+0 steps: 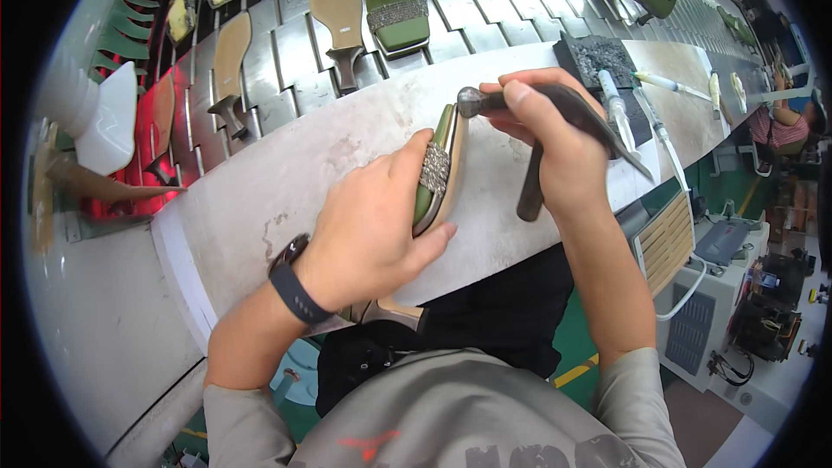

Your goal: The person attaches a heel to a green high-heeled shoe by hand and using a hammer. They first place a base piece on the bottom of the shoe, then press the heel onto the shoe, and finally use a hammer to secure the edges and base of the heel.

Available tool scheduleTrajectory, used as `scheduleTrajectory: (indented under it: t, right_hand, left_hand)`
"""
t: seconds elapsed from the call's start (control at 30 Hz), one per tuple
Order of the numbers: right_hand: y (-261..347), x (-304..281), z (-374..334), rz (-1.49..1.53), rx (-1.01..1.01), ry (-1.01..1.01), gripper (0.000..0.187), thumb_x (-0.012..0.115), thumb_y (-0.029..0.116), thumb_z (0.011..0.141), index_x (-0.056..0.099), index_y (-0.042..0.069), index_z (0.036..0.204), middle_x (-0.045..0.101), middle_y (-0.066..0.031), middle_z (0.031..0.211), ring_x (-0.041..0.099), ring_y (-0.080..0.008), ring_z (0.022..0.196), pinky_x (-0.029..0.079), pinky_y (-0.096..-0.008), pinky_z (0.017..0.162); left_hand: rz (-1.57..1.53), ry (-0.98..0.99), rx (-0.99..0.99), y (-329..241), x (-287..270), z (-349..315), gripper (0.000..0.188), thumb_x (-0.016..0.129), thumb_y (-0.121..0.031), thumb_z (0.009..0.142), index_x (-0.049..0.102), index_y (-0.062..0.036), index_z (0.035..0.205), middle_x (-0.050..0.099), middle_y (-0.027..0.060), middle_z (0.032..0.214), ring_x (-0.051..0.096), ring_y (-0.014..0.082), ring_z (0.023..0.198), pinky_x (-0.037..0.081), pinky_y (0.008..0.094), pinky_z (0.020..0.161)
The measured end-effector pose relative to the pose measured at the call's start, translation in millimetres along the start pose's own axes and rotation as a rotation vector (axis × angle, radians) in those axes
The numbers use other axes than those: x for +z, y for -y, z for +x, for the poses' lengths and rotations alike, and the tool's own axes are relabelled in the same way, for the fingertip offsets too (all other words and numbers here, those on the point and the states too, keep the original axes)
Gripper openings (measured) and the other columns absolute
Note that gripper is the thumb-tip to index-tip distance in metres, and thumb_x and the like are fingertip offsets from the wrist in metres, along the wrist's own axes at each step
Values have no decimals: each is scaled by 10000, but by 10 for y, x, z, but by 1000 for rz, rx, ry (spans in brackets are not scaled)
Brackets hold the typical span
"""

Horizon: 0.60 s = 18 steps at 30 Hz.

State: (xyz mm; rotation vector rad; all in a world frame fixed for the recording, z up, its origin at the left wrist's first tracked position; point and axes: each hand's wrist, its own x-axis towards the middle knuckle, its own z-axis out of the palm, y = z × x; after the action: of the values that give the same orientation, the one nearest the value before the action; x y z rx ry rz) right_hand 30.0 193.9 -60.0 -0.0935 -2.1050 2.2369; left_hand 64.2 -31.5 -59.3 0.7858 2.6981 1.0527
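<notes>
My left hand (373, 221) is wrapped around a green heeled shoe (424, 201) with a glittery silver strap and a tan sole. The toe points away from me and the sole faces right. Below my left wrist a shoe heel (403, 315) shows at the table's near edge; my hand hides how it joins. In my right hand (559, 134) is a shoemaker's hammer (530, 186), my fingers closed around it. Its round face (469, 102) is right beside the shoe's toe; whether they touch I cannot tell. The long dark peen extends to the right.
Past the white-covered table (321, 156) runs a slatted metal conveyor (485, 0) carrying several shoes, including a green one (396, 4) and a tan-soled one (336, 13). A dark block (596, 56) and white brush-like tools (617, 108) lie right. A white machine part (113, 117) stands left.
</notes>
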Motion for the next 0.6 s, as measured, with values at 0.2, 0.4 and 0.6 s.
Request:
scheduleTrajectory:
  t: [0.2,0.4,0.6]
  right_hand:
    - [-472,-100,-161,-14,-25,-93,201,780,126,953,768,-23,1088,754,-60,913,691,-114,837,545,-256,784]
    - [-191,-9,-718,-102,-9,89,190,777,102,946,767,-23,1088,790,-101,1011,709,-117,941,553,-285,853]
    - [823,-18,-1485,136,-725,175,362,756,79,936,658,-55,1257,719,-293,1245,739,-396,1163,574,-466,1064]
  left_hand:
    - [-82,-451,221,-89,-359,-132,1011,877,-252,808,349,69,1609,651,300,1353,675,428,1223,532,451,1033]
    - [-288,-296,391,-565,-654,-373,769,780,-73,794,462,25,1487,640,181,1392,626,258,1314,463,399,1135]
    - [-292,-390,442,-683,-486,-374,700,787,-52,803,498,-4,1439,665,162,1335,658,243,1224,498,377,1067]
